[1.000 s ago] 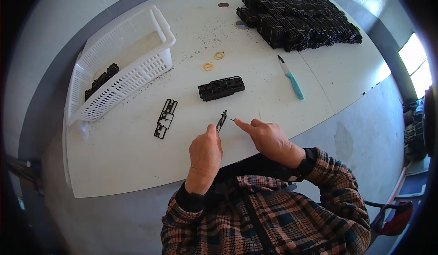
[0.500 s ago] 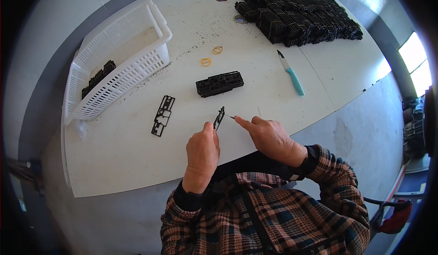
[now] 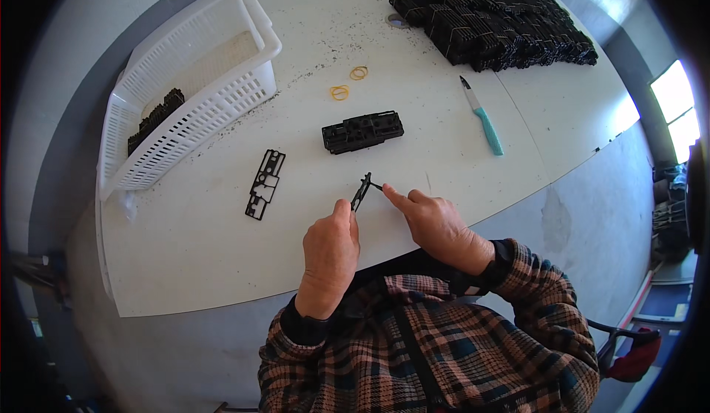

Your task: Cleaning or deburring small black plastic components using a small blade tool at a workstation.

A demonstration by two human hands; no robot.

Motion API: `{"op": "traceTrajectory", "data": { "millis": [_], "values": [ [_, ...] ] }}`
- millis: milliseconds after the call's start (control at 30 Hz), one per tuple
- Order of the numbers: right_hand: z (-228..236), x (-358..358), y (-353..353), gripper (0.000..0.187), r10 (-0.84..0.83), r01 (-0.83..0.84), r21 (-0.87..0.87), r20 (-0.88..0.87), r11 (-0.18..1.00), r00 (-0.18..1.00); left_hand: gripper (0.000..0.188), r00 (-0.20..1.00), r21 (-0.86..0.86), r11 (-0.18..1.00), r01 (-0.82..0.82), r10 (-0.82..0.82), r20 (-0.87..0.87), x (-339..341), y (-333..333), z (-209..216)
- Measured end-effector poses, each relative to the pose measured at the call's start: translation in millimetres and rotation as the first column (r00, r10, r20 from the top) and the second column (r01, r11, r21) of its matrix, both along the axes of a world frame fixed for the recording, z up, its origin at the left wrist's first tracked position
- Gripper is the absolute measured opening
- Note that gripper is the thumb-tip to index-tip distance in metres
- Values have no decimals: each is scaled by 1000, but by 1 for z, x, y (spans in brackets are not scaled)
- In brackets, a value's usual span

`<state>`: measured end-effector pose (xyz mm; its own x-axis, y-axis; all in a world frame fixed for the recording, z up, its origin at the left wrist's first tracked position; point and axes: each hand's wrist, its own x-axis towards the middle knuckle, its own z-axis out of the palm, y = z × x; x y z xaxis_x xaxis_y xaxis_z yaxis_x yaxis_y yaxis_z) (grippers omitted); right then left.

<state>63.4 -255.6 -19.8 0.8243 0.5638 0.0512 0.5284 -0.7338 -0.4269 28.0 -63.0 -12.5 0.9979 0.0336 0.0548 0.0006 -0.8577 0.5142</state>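
My left hand point(image 3: 330, 252) is closed around the lower end of a thin black plastic frame point(image 3: 362, 191), which stands tilted on edge above the table. My right hand point(image 3: 442, 229) is closed on a small dark pointed blade point(image 3: 377, 187); its handle is hidden in the palm. The index finger lies stretched along the blade, whose tip meets the frame's upper right edge. Flat on the table to the left rests another black plastic frame point(image 3: 265, 184) with cutouts. Beyond my hands sits a stack of black frames point(image 3: 362, 132).
A white plastic basket point(image 3: 194, 133) on the left holds some black parts point(image 3: 156, 122). Yellow rubber bands point(image 3: 339, 93) lie near the middle. To the right is a knife with a turquoise handle point(image 3: 488, 130). Bundled black frames point(image 3: 495, 21) cover the back right, beside a tape roll point(image 3: 398, 21).
The blade tip in my right hand has come closer to the frame and now meets its edge. My left hand keeps its hold. The whole view has shifted slightly.
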Motion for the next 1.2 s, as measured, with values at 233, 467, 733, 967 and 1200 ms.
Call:
{"op": "traceTrajectory", "data": {
  "millis": [233, 467, 733, 967, 1200],
  "values": [
    [-5, -3, -1, 54, -17, 18, 93, -15, 995, 1000, 12, 995, -204, 979, 10, 11, 102, 1, 19, 5],
    [1, -21, -3, 53, 54, -37, 161, -100, 986, 994, 15, 976, -572, 819, 57, 76, 206, 5, 17, 18],
    [1, -39, -38, 55, 70, -45, 226, -104, 973, 992, 13, 968, -407, 905, 124, -19, 252, 10, -10, 18],
    [-9, -51, -55, 55, 19, 2, 263, -74, 965, 997, 14, 985, -438, 897, 62, 15, 170, 8, -29, 12],
    [-9, -47, -49, 65, 48, -46, 256, 0, 966, 999, 14, 973, -374, 923, 88, 1, 230, 7, -33, 11]
  ]
}}
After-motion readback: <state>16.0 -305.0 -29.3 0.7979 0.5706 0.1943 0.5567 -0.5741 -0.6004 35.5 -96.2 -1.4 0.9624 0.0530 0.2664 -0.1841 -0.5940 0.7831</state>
